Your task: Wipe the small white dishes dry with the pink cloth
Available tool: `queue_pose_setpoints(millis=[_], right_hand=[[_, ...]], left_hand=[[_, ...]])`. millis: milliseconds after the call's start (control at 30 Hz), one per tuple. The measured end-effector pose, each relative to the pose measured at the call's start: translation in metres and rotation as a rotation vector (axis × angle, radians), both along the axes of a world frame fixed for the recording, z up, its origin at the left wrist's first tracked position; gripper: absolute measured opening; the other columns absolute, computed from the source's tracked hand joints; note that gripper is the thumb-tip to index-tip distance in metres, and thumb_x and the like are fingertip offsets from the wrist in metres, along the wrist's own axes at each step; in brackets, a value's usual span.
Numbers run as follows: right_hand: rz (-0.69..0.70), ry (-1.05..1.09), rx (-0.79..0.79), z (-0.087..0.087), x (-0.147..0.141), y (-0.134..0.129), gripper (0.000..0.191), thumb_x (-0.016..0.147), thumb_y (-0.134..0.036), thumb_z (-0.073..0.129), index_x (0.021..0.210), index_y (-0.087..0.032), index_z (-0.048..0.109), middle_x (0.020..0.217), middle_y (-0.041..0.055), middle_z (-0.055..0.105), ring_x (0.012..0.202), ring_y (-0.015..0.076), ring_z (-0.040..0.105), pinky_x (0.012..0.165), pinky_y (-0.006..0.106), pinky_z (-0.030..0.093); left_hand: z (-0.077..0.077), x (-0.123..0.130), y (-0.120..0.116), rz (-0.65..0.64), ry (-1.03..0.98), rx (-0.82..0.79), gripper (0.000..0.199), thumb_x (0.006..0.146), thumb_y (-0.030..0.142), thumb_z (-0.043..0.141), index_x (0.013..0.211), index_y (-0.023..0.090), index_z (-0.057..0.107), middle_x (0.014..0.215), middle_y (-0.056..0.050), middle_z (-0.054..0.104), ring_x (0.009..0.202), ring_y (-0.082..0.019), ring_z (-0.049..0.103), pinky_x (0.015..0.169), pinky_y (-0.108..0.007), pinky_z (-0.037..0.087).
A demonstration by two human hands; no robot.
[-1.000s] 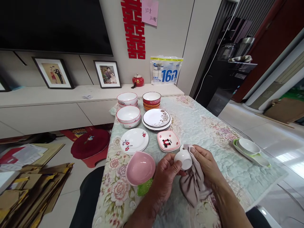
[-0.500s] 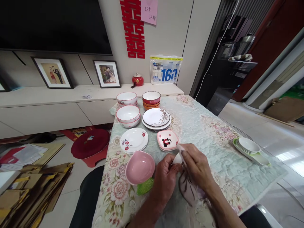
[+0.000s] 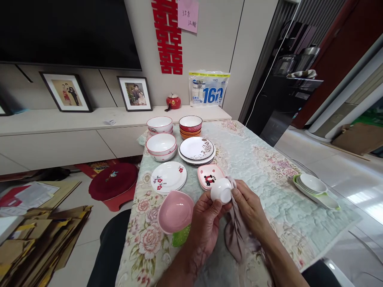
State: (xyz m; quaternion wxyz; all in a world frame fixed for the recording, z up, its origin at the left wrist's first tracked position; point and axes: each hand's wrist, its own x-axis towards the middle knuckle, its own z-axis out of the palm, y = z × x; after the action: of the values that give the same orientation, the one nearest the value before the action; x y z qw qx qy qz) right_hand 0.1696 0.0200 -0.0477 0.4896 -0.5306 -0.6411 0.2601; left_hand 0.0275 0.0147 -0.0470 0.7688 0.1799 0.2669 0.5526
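My left hand (image 3: 206, 217) grips a small white cup (image 3: 221, 191), its base turned toward me. In my right hand (image 3: 251, 207) is a pinkish-grey cloth (image 3: 235, 231), pressed to the cup's right rim and hanging down below. Just behind the cup lies a pink square dish (image 3: 208, 175) with a cartoon figure. A pink peach-shaped bowl (image 3: 176, 211) with a green leaf (image 3: 181, 236) sits left of my left hand, which partly covers the leaf.
White flowered plates (image 3: 169, 176), larger patterned plates (image 3: 196, 148), red-rimmed bowls (image 3: 161, 144) and orange-red bowls (image 3: 190, 124) stand stacked on the floral tablecloth (image 3: 239, 147). Small white dishes (image 3: 312, 183) rest on a green-edged tray at right. A red stool (image 3: 113, 181) is left of the table.
The white cup has been turned and raised slightly, so that its base and outside now show. My right hand has shifted a little with the cloth at the cup's edge.
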Motion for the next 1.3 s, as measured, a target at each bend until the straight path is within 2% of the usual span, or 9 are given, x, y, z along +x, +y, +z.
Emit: queue_pose_setpoints(millis=[67, 133, 300, 567, 733, 867, 1000, 1167, 1300], right_hand=[[-0.086, -0.175, 0.166, 0.000, -0.003, -0.002, 0.029, 0.101, -0.031, 0.051, 0.122, -0.021, 0.069, 0.114, 0.0102, 0.062, 0.102, 0.0228, 0.061, 0.088, 0.035, 0.050], [-0.173, -0.296, 0.288, 0.000, -0.006, -0.005, 0.029, 0.100, -0.023, 0.053, 0.125, -0.021, 0.067, 0.113, 0.0109, 0.060, 0.094, 0.0213, 0.061, 0.081, 0.034, 0.052], [-0.231, -0.368, 0.441, -0.001, -0.010, -0.009, 0.016, 0.096, -0.011, 0.058, 0.104, -0.021, 0.067, 0.091, 0.0049, 0.062, 0.084, 0.0182, 0.063, 0.072, 0.029, 0.053], [-0.110, -0.396, 0.381, 0.011, -0.017, -0.016, 0.025, 0.099, -0.013, 0.053, 0.116, -0.019, 0.070, 0.102, 0.0093, 0.058, 0.088, 0.0188, 0.064, 0.071, 0.030, 0.055], [-0.164, -0.371, 0.345, 0.011, -0.014, -0.014, 0.019, 0.095, -0.013, 0.058, 0.109, -0.020, 0.069, 0.093, 0.0053, 0.062, 0.083, 0.0179, 0.063, 0.070, 0.029, 0.052], [-0.174, -0.360, 0.257, 0.008, -0.013, -0.016, 0.007, 0.093, -0.015, 0.061, 0.095, -0.021, 0.064, 0.086, 0.0017, 0.064, 0.075, 0.0159, 0.063, 0.065, 0.027, 0.049], [-0.060, -0.367, 0.299, 0.014, -0.015, -0.019, 0.012, 0.095, -0.012, 0.056, 0.097, -0.021, 0.063, 0.090, 0.0030, 0.066, 0.082, 0.0164, 0.064, 0.070, 0.027, 0.050], [-0.172, -0.346, 0.319, 0.016, -0.009, -0.014, 0.011, 0.094, -0.016, 0.058, 0.091, -0.022, 0.066, 0.090, 0.0052, 0.063, 0.085, 0.0199, 0.063, 0.071, 0.031, 0.051], [-0.097, -0.336, 0.227, 0.013, -0.007, -0.014, 0.011, 0.094, -0.015, 0.059, 0.089, -0.023, 0.066, 0.084, 0.0031, 0.062, 0.079, 0.0185, 0.062, 0.067, 0.030, 0.049]], left_hand=[[-0.001, 0.001, -0.001, 0.007, 0.016, -0.005, 0.030, 0.062, 0.027, 0.094, 0.086, 0.016, 0.079, 0.093, -0.005, 0.077, 0.086, -0.016, 0.067, 0.081, -0.028, 0.058], [-0.002, 0.002, -0.002, 0.003, 0.016, -0.008, 0.027, 0.063, 0.026, 0.093, 0.083, 0.016, 0.079, 0.090, -0.004, 0.077, 0.084, -0.015, 0.067, 0.080, -0.028, 0.058], [0.001, 0.000, 0.000, -0.014, 0.005, -0.004, 0.030, 0.064, 0.025, 0.092, 0.089, 0.015, 0.079, 0.094, -0.006, 0.077, 0.087, -0.017, 0.067, 0.078, -0.028, 0.058], [-0.002, -0.002, 0.002, 0.006, -0.011, 0.029, 0.027, 0.071, 0.028, 0.088, 0.092, 0.014, 0.077, 0.095, -0.008, 0.077, 0.091, -0.020, 0.069, 0.080, -0.029, 0.056], [-0.001, -0.001, 0.001, 0.012, 0.029, 0.025, 0.030, 0.068, 0.029, 0.089, 0.091, 0.014, 0.078, 0.099, -0.010, 0.077, 0.088, -0.020, 0.069, 0.079, -0.031, 0.057], [0.002, 0.000, 0.000, 0.036, 0.064, 0.054, 0.030, 0.066, 0.031, 0.090, 0.088, 0.015, 0.077, 0.088, -0.007, 0.077, 0.084, -0.020, 0.069, 0.078, -0.031, 0.056], [0.002, 0.002, -0.003, 0.002, 0.084, 0.056, 0.029, 0.067, 0.032, 0.089, 0.086, 0.014, 0.077, 0.081, -0.006, 0.075, 0.080, -0.020, 0.068, 0.077, -0.032, 0.055], [0.001, 0.001, -0.003, -0.006, 0.111, 0.041, 0.028, 0.065, 0.031, 0.090, 0.085, 0.014, 0.077, 0.089, -0.007, 0.076, 0.080, -0.019, 0.066, 0.072, -0.031, 0.056], [0.002, 0.000, 0.000, 0.058, 0.122, 0.024, 0.028, 0.064, 0.030, 0.090, 0.083, 0.015, 0.077, 0.085, -0.006, 0.075, 0.082, -0.018, 0.066, 0.078, -0.031, 0.056]])
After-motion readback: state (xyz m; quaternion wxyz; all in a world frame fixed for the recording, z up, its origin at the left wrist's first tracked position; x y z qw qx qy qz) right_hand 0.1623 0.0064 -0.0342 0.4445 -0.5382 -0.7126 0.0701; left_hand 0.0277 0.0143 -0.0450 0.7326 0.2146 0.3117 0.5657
